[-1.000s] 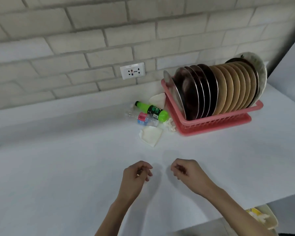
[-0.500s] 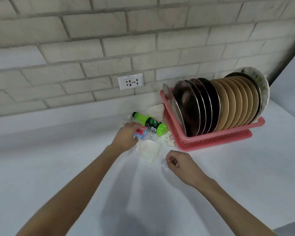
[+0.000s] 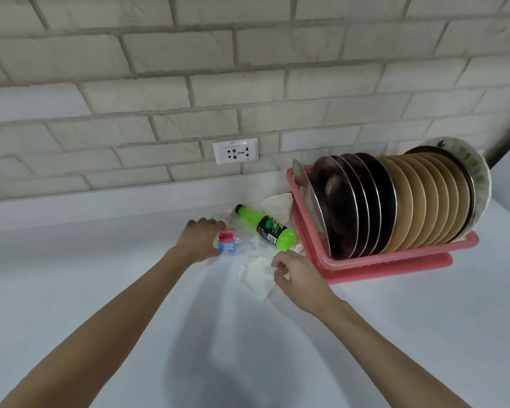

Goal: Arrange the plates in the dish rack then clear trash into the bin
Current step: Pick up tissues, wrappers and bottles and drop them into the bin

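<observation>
Looking at this, the plates (image 3: 409,201) are all standing on edge in the pink dish rack (image 3: 395,256), so I'd say the rack half is done and it's trash time.

The trash sits in a little heap on the counter (image 3: 100,290), just left of the rack and dead ahead of both arms. The left hand (image 3: 200,240) is on the heap's left side; its fingers and thumb are curled round the labelled end of the crushed clear bottle (image 3: 233,245), which looks like a proper grip. The right hand (image 3: 295,270) is at the near right side, fingers curled, right on the edge of the white napkin (image 3: 255,279). It overlaps the paper, but I honestly can't tell if it's pinched it or is just resting there.

The bit that matters next, imo, is the green bottle (image 3: 267,228). It lies on its side behind both hands; its long axis runs diagonally, cap toward the back-left, fat base toward the front-right, almost against the rack. The cap end is nearer the left hand and the base nearer the right; since the left is full, the right looks like the one to take it, across the body rather than end-on. A crumpled paper (image 3: 278,201) is tucked behind it by the rack's corner, furthest from both hands.

The bin isn't in view, so which way to carry it all is anyone's guess.
</observation>
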Demonstrator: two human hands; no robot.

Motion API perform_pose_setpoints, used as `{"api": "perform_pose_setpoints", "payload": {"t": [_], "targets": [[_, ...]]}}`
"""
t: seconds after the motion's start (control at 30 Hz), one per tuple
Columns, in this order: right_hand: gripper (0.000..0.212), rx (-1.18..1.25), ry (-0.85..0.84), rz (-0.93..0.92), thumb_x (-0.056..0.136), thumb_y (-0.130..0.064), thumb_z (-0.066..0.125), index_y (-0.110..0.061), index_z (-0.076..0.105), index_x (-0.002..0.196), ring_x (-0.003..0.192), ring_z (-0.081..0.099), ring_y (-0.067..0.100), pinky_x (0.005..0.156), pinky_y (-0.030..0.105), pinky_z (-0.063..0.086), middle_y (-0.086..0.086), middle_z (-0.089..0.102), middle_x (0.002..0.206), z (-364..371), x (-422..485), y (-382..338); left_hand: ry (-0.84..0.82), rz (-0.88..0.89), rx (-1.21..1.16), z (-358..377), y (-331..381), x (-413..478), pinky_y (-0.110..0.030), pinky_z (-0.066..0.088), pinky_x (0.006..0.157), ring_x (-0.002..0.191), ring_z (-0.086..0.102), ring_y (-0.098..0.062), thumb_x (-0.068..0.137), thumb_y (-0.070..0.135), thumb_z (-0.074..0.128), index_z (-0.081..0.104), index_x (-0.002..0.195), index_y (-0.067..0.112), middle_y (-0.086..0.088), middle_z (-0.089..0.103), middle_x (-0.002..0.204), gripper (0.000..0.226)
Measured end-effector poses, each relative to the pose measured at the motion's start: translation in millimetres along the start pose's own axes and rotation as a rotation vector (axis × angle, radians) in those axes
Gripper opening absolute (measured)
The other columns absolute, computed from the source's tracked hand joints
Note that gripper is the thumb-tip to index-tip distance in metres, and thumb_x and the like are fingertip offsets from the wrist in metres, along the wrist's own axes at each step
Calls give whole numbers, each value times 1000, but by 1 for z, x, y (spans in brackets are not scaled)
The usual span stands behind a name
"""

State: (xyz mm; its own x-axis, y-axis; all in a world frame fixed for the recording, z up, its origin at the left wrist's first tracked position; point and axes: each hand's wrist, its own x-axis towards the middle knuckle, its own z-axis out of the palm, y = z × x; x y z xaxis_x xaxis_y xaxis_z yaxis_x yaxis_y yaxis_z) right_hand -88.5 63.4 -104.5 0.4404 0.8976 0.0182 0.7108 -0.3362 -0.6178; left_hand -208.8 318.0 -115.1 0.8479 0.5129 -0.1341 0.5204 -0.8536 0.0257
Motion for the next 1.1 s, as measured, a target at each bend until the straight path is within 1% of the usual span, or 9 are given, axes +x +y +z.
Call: {"api": "perform_pose_setpoints", "payload": {"t": [0.17, 0.33, 0.57, 0.67, 0.77, 0.83, 0.9, 1.0, 1.1], "targets": [[38, -453, 19, 65, 87, -17, 56, -14, 51, 125, 117, 46, 29, 92, 42, 46, 8, 48, 124, 8, 52, -16, 84, -239, -465, 2, -29, -61, -33, 50, 82, 102, 62, -22, 73, 39, 83, 60, 121, 24, 3, 68, 109, 56], [53, -687, -58, 99, 87, -24, 61, -10, 40, 134, 122, 43, 32, 95, 39, 41, 13, 42, 134, 24, 88, -11, 97, -341, -676, 23, -17, -110, -29, 49, 81, 93, 60, -12, 72, 42, 85, 61, 121, 25, 8, 65, 103, 57], [49, -824, 9, 108, 74, -21, 69, -8, 55, 119, 101, 56, 31, 75, 38, 48, 12, 55, 113, 37, 119, -5, 87, -372, -747, 29, -2, -125, -27, 51, 80, 93, 62, -10, 75, 51, 80, 61, 123, 28, 7, 69, 112, 56], [62, -863, -16, 112, 77, -24, 67, -10, 46, 134, 104, 56, 30, 79, 38, 47, 12, 53, 119, 38, 128, -3, 96, -391, -828, 30, -1, -126, -29, 53, 81, 91, 63, -11, 75, 49, 81, 61, 121, 28, 6, 68, 109, 54], [75, -957, -45, 113, 57, -30, 78, -16, 60, 128, 81, 62, 25, 66, 33, 49, 8, 63, 101, 43, 131, 3, 96, -397, -871, 30, 2, -126, -27, 53, 79, 88, 63, -7, 76, 45, 81, 62, 120, 26, 8, 67, 105, 51], [75, -942, -28, 92, 50, -27, 82, -18, 66, 122, 71, 62, 24, 59, 32, 48, 7, 64, 91, 46, 130, 5, 109, -394, -894, 27, 2, -125, -20, 50, 73, 85, 63, -4, 77, 43, 81, 63, 118, 26, 8, 67, 102, 47], [76, -892, -10, 90, 56, -26, 81, -15, 62, 128, 74, 62, 26, 60, 34, 48, 10, 63, 94, 40, 125, -3, 123, -390, -927, 22, 1, -125, -15, 47, 68, 84, 63, -4, 79, 40, 80, 63, 113, 27, 8, 67, 100, 40], [75, -738, 29, 68, 84, -30, 65, -11, 32, 149, 100, 57, 32, 76, 42, 48, 15, 52, 118, 25, 106, -19, 141, -385, -1017, 12, 3, -126, -12, 43, 66, 79, 64, -1, 80, 41, 80, 63, 109, 30, 13, 67, 97, 36], [74, -499, 66, 61, 91, -33, 58, -14, 20, 152, 105, 53, 36, 81, 44, 49, 15, 43, 123, 12, 69, -29, 136, -370, -1166, 9, 9, -131, -21, 49, 73, 77, 67, 1, 68, 55, 75, 67, 106, 33, 12, 73, 95, 45]]}}
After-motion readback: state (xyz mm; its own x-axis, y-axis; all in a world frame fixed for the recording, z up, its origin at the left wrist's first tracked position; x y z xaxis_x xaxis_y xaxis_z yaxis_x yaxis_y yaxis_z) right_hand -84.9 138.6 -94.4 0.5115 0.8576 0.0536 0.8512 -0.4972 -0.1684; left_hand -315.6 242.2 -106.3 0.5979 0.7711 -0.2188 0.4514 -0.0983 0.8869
